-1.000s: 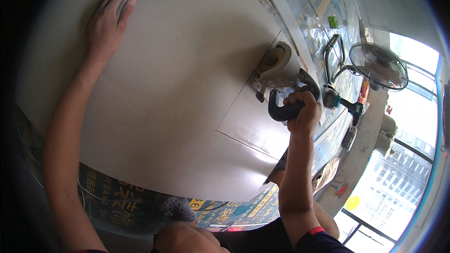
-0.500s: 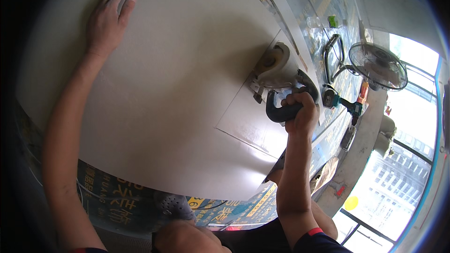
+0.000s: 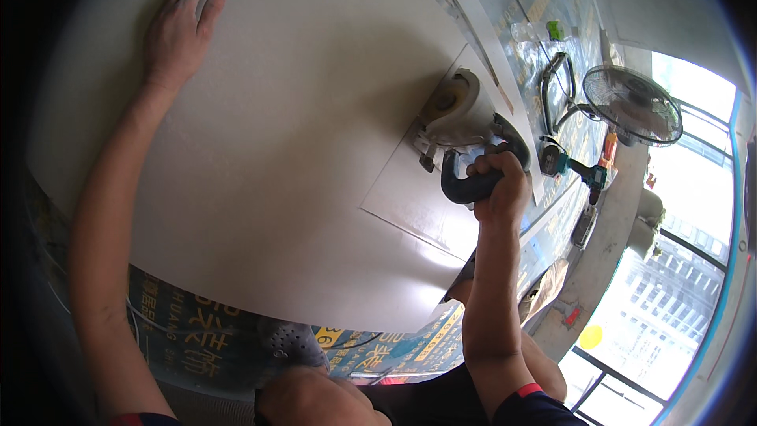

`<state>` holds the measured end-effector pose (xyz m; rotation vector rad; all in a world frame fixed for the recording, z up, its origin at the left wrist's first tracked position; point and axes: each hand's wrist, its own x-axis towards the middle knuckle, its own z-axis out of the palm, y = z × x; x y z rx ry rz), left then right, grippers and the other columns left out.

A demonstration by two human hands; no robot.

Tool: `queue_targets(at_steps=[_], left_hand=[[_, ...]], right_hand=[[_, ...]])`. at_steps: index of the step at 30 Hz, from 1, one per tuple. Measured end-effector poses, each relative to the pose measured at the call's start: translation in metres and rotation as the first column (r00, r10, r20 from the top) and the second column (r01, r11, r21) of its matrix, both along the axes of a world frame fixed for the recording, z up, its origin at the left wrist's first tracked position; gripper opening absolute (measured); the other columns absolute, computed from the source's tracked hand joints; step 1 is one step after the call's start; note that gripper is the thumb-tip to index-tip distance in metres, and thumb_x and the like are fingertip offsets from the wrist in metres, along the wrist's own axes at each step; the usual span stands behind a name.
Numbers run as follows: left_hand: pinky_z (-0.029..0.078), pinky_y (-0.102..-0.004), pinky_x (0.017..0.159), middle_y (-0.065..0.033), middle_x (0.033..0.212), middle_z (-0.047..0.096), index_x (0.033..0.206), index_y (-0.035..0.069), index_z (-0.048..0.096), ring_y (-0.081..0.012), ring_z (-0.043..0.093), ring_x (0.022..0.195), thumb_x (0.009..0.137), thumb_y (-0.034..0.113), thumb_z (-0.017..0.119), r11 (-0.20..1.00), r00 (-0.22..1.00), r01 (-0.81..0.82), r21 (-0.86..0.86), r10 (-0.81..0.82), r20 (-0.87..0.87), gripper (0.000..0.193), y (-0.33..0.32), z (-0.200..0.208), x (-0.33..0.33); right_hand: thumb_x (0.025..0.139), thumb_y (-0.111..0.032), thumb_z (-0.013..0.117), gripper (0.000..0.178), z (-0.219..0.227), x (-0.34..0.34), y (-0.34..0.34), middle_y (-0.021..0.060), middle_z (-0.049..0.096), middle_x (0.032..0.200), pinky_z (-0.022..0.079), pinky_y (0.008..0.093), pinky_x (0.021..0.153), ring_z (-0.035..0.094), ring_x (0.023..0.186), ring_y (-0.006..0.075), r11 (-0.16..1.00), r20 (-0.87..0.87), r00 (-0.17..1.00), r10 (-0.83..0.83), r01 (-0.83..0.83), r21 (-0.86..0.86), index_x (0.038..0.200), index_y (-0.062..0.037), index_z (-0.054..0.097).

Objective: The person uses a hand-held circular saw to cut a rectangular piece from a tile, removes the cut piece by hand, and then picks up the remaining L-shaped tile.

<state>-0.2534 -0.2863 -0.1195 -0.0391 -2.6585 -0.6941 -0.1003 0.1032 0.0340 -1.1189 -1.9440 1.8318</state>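
The right hand (image 3: pixel 505 185) has its fingers wrapped round the dark looped handle of a pale, round-guarded power cutter (image 3: pixel 471 120), which rests near the right edge of a large, flat, pale grey panel (image 3: pixel 268 166), beside straight lines. The left hand (image 3: pixel 177 43) lies open, palm down, on the panel's far left.

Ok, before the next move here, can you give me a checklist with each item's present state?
1. Right hand gripping the handheld cutter: ok, fingers wrapped round its handle.
2. Left hand away from the cutter: ok, palm down toward the other side of the pale panel.
3. Lines on the panel visible: ok, one straight line shows plainly nearer the person.
4. Disc stopped: cannot tell.
5. Gloves on: not ok, both hands are bare.
6. Cordless drill off the panel: ok, lies to its right.
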Motion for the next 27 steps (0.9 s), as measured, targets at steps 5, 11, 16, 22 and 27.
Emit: queue_targets(at_steps=[5, 11, 16, 22, 27], left_hand=[[0.044, -0.0377, 0.097, -0.0132, 0.129, 0.058, 0.128, 0.003, 0.054, -0.0339, 0.055, 0.116, 0.096, 0.054, 0.042, 1.0, 1.0, 0.015, 0.008, -0.015, 0.004, 0.062, -0.003, -0.001, 0.0], [0.044, -0.0379, 0.097, -0.0133, 0.13, 0.057, 0.129, 0.004, 0.054, -0.0341, 0.055, 0.116, 0.096, 0.055, 0.041, 1.0, 1.0, 0.001, 0.01, -0.001, 0.019, 0.062, -0.002, 0.001, 0.0], [0.045, -0.0385, 0.096, -0.0129, 0.128, 0.059, 0.131, 0.006, 0.053, -0.0339, 0.056, 0.115, 0.095, 0.061, 0.037, 1.0, 1.0, -0.014, 0.002, 0.014, 0.025, 0.068, -0.005, -0.007, -0.002], [0.045, -0.0386, 0.096, -0.0129, 0.127, 0.06, 0.131, 0.006, 0.053, -0.0342, 0.057, 0.114, 0.095, 0.061, 0.037, 1.0, 1.0, -0.007, -0.001, 0.007, 0.007, 0.068, -0.004, -0.005, -0.003], [0.04, -0.0352, 0.101, -0.0134, 0.131, 0.057, 0.13, 0.005, 0.053, -0.0319, 0.052, 0.121, 0.096, 0.055, 0.042, 0.999, 0.996, -0.011, 0.035, 0.008, 0.087, 0.061, -0.002, 0.001, -0.002]], right_hand=[[0.075, 0.0, 0.052, 0.011, 0.004, 0.004, 0.0, 0.0093, 0.051, 0.067, 0.049, 0.037, 0.058, 0.052, 0.059, 0.0211, 0.998, 0.03, 0.998, 0.047, -0.046, -0.034, 0.084, 0.0043, 0.056], [0.073, -0.003, 0.052, 0.009, -0.001, 0.007, -0.002, 0.0123, 0.052, 0.062, 0.047, 0.0328, 0.05, 0.055, 0.053, 0.0241, 0.999, -0.03, 0.999, 0.01, -0.011, -0.032, 0.078, 0.004, 0.055], [0.075, 0.001, 0.051, 0.014, 0.005, 0.013, -0.002, 0.0092, 0.051, 0.074, 0.049, 0.0371, 0.06, 0.052, 0.062, 0.0203, 0.997, 0.038, 0.999, 0.037, -0.035, -0.065, 0.089, 0.0044, 0.054], [0.075, 0.002, 0.051, 0.013, 0.002, 0.014, -0.002, 0.0095, 0.052, 0.078, 0.05, 0.0368, 0.059, 0.052, 0.062, 0.0196, 0.993, -0.021, 0.997, 0.069, -0.071, -0.092, 0.088, 0.0015, 0.053], [0.07, 0.004, 0.049, 0.017, 0.002, 0.011, -0.007, 0.0109, 0.052, 0.067, 0.05, 0.0327, 0.053, 0.052, 0.056, 0.0202, 0.997, -0.077, 0.996, 0.046, -0.05, -0.053, 0.085, 0.0067, 0.056]])
